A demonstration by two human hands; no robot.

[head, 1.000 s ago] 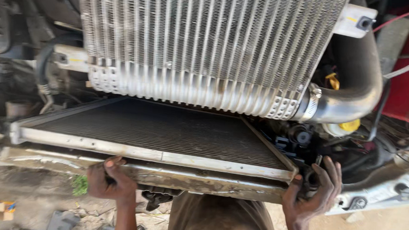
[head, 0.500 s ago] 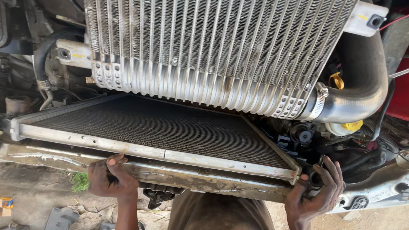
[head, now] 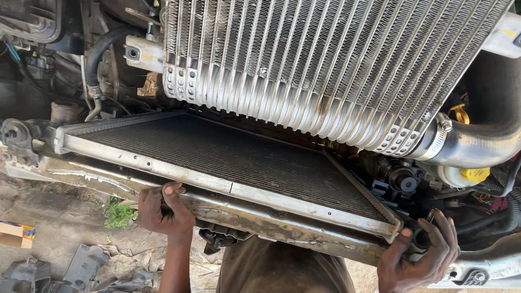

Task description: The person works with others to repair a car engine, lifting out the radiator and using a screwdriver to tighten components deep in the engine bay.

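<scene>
A flat dark condenser panel (head: pixel 224 156) with a pale metal frame lies tilted across the front of an open engine bay. My left hand (head: pixel 162 210) grips the rusty crossbar (head: pixel 280 225) under the panel's near edge, thumb on top. At the panel's right corner, my right hand (head: pixel 424 256) has its fingers curled around a dark fitting. Above the panel leans a large finned aluminium intercooler (head: pixel 319 54), joined by a clamp to a grey curved pipe (head: pixel 499 117).
Black hoses (head: pixel 102 55) and engine parts fill the left of the bay. A yellow cap (head: pixel 475 174) sits under the pipe. On the dirt ground at lower left lie a small cardboard box (head: pixel 7 234) and grey plastic pieces (head: pixel 82 268).
The view has shifted slightly and drawn closer. Both hands stay at the panel's near edge; my left hand has slid a little along the crossbar.
</scene>
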